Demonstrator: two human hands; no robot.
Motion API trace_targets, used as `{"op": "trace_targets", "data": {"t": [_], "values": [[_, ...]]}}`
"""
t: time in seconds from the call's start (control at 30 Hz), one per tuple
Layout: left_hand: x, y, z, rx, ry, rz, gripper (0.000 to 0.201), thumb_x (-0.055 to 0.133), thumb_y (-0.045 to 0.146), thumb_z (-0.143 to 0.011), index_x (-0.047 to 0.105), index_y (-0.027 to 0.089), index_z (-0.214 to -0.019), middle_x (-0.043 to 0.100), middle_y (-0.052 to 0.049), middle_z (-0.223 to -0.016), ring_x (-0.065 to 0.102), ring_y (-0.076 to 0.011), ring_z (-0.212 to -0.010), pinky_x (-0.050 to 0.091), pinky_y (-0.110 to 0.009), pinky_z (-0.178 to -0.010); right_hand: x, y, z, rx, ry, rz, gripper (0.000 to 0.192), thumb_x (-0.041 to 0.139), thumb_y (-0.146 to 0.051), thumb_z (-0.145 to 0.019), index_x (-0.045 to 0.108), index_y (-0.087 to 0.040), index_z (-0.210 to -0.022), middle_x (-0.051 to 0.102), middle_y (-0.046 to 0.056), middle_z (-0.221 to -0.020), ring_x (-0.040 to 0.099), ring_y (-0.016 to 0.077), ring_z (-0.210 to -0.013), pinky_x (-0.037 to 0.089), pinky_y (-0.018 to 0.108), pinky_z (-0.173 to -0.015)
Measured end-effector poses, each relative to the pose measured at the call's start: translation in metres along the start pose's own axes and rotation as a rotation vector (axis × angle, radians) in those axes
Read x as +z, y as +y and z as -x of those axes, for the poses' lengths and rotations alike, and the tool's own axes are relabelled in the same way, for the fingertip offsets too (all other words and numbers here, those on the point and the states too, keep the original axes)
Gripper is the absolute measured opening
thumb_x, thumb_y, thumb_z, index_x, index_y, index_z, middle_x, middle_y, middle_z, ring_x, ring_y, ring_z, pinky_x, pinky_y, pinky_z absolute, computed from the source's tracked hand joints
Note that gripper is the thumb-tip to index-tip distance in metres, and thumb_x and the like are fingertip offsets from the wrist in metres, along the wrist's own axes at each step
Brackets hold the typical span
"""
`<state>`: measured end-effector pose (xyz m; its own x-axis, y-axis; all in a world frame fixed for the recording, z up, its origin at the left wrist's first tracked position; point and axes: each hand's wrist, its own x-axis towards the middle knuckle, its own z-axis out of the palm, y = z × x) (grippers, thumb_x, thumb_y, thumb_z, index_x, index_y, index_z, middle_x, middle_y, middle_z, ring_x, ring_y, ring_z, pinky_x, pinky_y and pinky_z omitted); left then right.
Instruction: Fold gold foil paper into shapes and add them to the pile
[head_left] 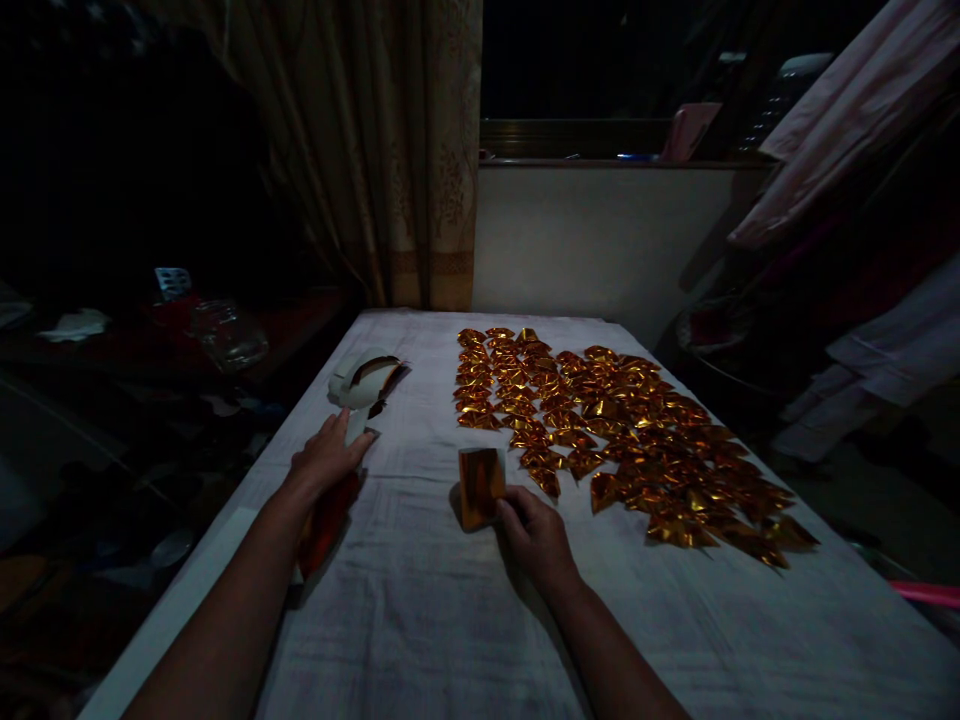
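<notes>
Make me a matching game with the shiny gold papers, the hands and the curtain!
Things:
1. right hand
2. left hand
3. folded gold pieces
4. curtain

Places:
A. hanging behind the far end of the table
B. spread in rows across the right side of the white cloth
C. holding a square gold sheet upright
D. resting on the stack of papers at the left edge

Pairs: 1-C, 2-D, 3-B, 4-A

Dim room: curtain (pixel 390 150), dark window (pixel 600 60), white wall (pixel 600 240).
</notes>
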<state>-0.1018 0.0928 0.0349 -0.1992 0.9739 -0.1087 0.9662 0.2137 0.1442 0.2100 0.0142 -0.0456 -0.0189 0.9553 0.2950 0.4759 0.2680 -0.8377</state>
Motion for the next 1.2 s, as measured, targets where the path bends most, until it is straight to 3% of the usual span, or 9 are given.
{"op": "trace_targets", "data": {"t": [0.07, 0.2, 0.47, 0.73, 1.0, 1.1, 1.2], "values": [[0.009, 0.014, 0.006, -0.054, -0.015, -0.013, 0.080, 0.036, 0.058, -0.091, 0.025, 0.016, -0.158, 0.027, -0.020, -0.163, 0.039, -0.0436, -0.141, 0.041, -0.060, -0.102, 0.000, 0.000, 0.000, 0.001, 0.006, 0.003, 0.024, 0.050, -0.036, -0.090, 0.068, -0.022, -0.088, 0.073, 0.004, -0.080, 0.068, 0.0204, -0.075, 0.050, 0.028, -0.068], [0.023, 0.034, 0.020, -0.066, -0.015, -0.079, 0.078, 0.038, 0.057, -0.091, 0.028, 0.018, -0.158, 0.020, -0.019, -0.165, 0.030, -0.0452, -0.145, 0.035, -0.062, -0.105, -0.001, -0.001, 0.001, 0.006, -0.014, -0.005, 0.024, 0.050, -0.037, -0.090, 0.068, -0.022, -0.088, 0.073, 0.004, -0.082, 0.068, 0.0205, -0.076, 0.050, 0.028, -0.069], [0.028, 0.025, 0.029, -0.065, -0.180, -0.158, 0.079, 0.039, 0.060, -0.089, 0.029, 0.022, -0.157, 0.019, -0.016, -0.165, 0.027, -0.0467, -0.146, 0.031, -0.066, -0.107, -0.001, -0.002, 0.000, 0.008, -0.008, -0.036, 0.023, 0.051, -0.036, -0.090, 0.069, -0.022, -0.090, 0.074, 0.004, -0.083, 0.069, 0.0205, -0.077, 0.050, 0.028, -0.069], [0.039, 0.033, 0.010, -0.050, -0.016, -0.143, 0.077, 0.039, 0.056, -0.090, 0.032, 0.017, -0.156, 0.021, -0.018, -0.165, 0.024, -0.0477, -0.146, 0.031, -0.066, -0.106, -0.002, -0.002, 0.000, 0.002, -0.013, -0.003, 0.022, 0.051, -0.036, -0.090, 0.069, -0.022, -0.090, 0.074, 0.004, -0.083, 0.069, 0.0202, -0.077, 0.051, 0.028, -0.069], [0.045, 0.029, 0.003, -0.057, -0.046, -0.129, 0.094, 0.033, 0.076, -0.086, 0.027, 0.017, -0.158, 0.014, -0.016, -0.166, 0.015, -0.0441, -0.151, 0.021, -0.066, -0.113, -0.002, -0.001, 0.000, -0.001, 0.008, -0.006, 0.023, 0.049, -0.036, -0.092, 0.068, -0.022, -0.090, 0.073, 0.003, -0.082, 0.069, 0.0196, -0.075, 0.050, 0.027, -0.067], [0.042, 0.028, 0.003, -0.062, -0.057, -0.104, 0.089, 0.032, 0.072, -0.089, 0.026, 0.016, -0.158, 0.014, -0.016, -0.167, 0.013, -0.0409, -0.152, 0.019, -0.064, -0.115, -0.001, 0.000, 0.000, -0.001, 0.034, -0.008, 0.024, 0.050, -0.037, -0.091, 0.067, -0.021, -0.089, 0.072, 0.003, -0.080, 0.068, 0.0194, -0.074, 0.051, 0.026, -0.066], [0.039, 0.027, 0.007, -0.050, 0.007, -0.093, 0.079, 0.029, 0.064, -0.094, 0.030, 0.015, -0.157, 0.019, -0.017, -0.165, 0.016, -0.0385, -0.152, 0.018, -0.063, -0.116, 0.000, 0.001, 0.000, -0.003, 0.048, 0.006, 0.024, 0.050, -0.037, -0.091, 0.068, -0.021, -0.091, 0.073, 0.004, -0.082, 0.069, 0.0197, -0.075, 0.052, 0.027, -0.068]]}}
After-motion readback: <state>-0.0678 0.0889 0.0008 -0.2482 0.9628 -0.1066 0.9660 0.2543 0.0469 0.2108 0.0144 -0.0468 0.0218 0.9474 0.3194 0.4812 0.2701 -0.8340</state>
